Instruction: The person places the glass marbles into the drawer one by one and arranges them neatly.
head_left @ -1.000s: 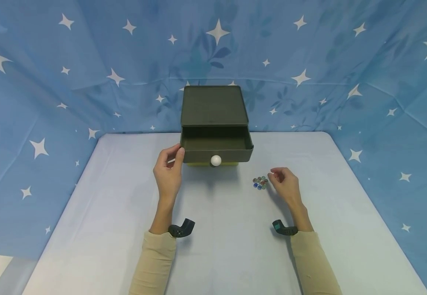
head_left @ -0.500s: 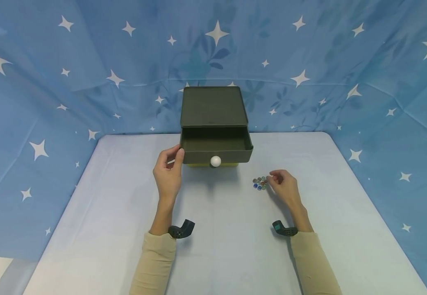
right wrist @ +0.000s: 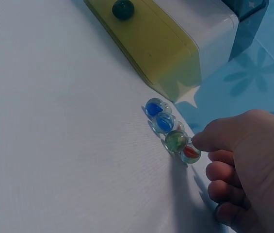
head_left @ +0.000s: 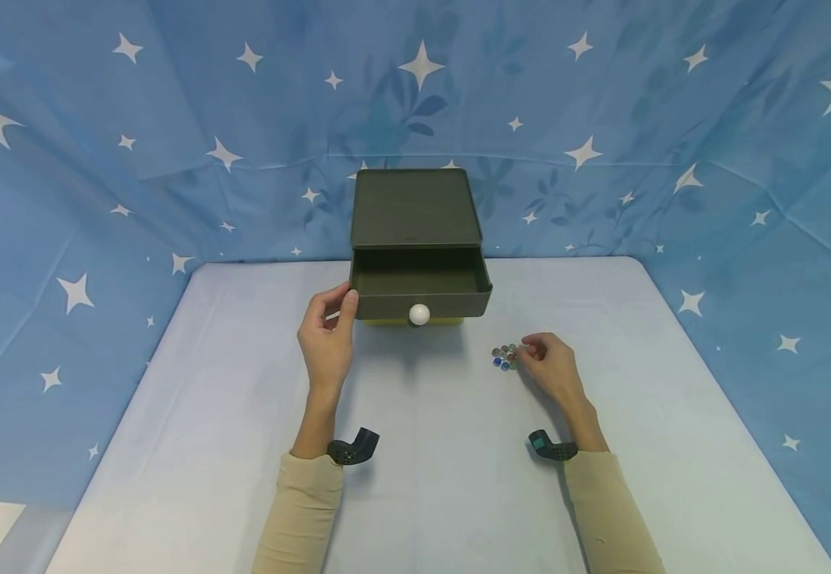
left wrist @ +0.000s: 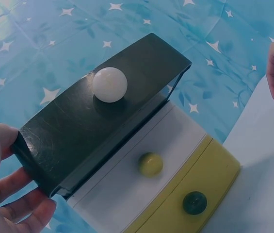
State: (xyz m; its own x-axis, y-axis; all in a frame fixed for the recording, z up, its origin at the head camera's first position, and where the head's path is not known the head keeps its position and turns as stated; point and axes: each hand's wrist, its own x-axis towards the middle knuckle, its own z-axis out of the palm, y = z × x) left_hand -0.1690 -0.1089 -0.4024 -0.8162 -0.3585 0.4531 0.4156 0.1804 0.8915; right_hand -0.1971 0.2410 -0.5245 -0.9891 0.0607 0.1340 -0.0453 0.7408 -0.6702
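A small chest stands at the back of the table; its dark green top drawer (head_left: 424, 303) with a white knob (left wrist: 110, 85) is pulled out and looks empty. My left hand (head_left: 326, 339) grips the left front corner of this drawer, thumb on the front face and fingers behind and below. Several glass marbles (right wrist: 177, 141), some with blue, green or orange swirls, lie in a cluster right of the chest. My right hand (head_left: 552, 367) is at the cluster's right side, thumb tip right at the marbles, the other fingers loosely curled and a gap between thumb and index finger.
Below the green drawer are a white drawer (left wrist: 122, 170) with a yellow knob and a yellow drawer (left wrist: 214, 184) with a green knob, both pushed in. A blue star-patterned cloth (head_left: 243, 104) hangs behind the white table (head_left: 423, 478).
My right hand has moved slightly left and toward me, so its thumb now overlaps the marbles' edge. The left hand and drawer have stayed in place.
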